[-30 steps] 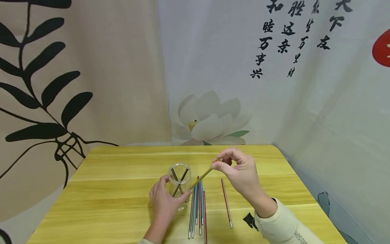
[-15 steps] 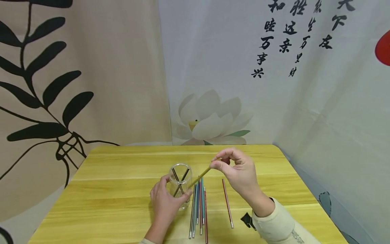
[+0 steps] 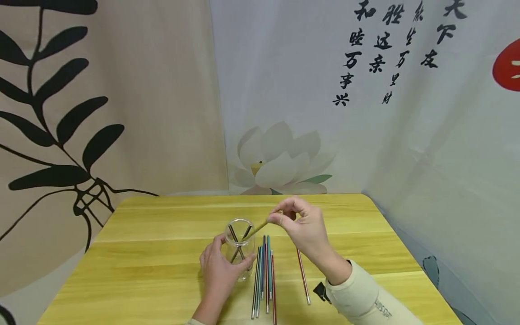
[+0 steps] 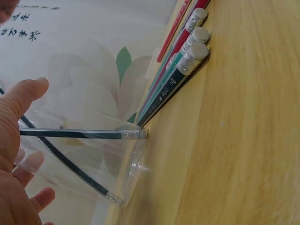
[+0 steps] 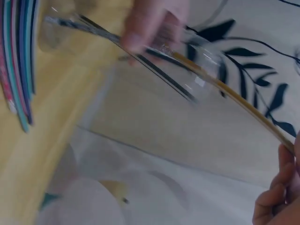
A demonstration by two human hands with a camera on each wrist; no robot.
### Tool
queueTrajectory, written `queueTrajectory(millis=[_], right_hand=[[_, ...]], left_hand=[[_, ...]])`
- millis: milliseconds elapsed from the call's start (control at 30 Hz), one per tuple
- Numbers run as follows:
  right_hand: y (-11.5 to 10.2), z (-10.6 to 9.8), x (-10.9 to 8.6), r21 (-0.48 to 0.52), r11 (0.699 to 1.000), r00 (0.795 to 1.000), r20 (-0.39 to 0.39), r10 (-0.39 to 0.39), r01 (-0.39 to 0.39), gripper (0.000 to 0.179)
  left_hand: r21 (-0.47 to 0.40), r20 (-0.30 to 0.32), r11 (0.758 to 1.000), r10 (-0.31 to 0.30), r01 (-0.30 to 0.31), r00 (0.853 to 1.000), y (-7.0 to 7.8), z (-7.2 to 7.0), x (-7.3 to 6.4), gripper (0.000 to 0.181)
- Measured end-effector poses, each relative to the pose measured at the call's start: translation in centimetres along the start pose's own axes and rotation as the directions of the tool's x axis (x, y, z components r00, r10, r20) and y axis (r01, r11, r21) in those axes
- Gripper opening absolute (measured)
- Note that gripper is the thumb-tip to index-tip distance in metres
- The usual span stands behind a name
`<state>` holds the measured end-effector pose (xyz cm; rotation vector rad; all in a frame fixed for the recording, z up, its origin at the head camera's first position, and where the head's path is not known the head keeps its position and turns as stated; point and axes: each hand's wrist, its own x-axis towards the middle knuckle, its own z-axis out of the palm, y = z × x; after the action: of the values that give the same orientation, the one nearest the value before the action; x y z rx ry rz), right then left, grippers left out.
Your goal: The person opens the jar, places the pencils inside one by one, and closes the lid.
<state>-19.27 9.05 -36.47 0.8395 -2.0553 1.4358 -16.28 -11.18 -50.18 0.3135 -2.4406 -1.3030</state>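
Observation:
A clear glass jar [image 3: 251,247] stands on the table, with my left hand [image 3: 219,268] gripping its near side, thumb and fingers round it. Inside lean two dark pencils [image 4: 84,134], crossing each other, eraser ends at the bottom. My right hand [image 3: 302,228] pinches a yellow pencil [image 3: 257,229] near its upper end, up and right of the jar. That pencil slants down to the left; in the right wrist view its lower length [image 5: 225,89] passes through the jar's mouth.
Right beside the jar lies a bunch of several pencils, green, blue and red [image 3: 273,284]. A single red pencil [image 3: 303,280] lies apart, under the right forearm's side. A black piece [image 3: 321,291] hangs by the right sleeve [image 3: 361,293]. Printed cloth [image 3: 284,90] backs the wooden table [image 3: 142,271].
My right hand has moved left with the yellow pencil, bringing its lower end from beside the jar to its mouth. The left hand still holds the jar in place.

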Motion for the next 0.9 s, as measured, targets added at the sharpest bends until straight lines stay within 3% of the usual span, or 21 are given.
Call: queueTrajectory(millis=[167, 333, 633, 900], right_hand=[[1.5, 2.9, -0.9, 0.016, 0.999, 0.988, 0.151, 0.031, -0.034, 0.011], [1.9, 4.4, -1.7, 0.017, 1.0, 0.964, 0.264, 0.016, -0.022, 0.008], [2.2, 5.3, -2.2, -0.078, 0.996, 0.938, 0.347, -0.013, 0.042, 0.007], [2.2, 5.5, -2.4, -0.133, 0.987, 0.927, 0.375, -0.032, 0.088, 0.008]], left_hand=[[-0.009, 0.014, 1.0, -0.021, 0.021, 1.0, -0.1, 0.0, -0.2, 0.094], [-0.015, 0.008, 1.0, -0.003, 0.003, 1.0, -0.1, 0.0, -0.2, 0.094], [-0.016, -0.008, 0.999, 0.036, -0.036, 0.999, -0.4, 0.1, 0.2, 0.09], [-0.009, -0.012, 0.998, 0.064, -0.064, 0.998, -0.5, 0.2, 0.2, 0.089]])
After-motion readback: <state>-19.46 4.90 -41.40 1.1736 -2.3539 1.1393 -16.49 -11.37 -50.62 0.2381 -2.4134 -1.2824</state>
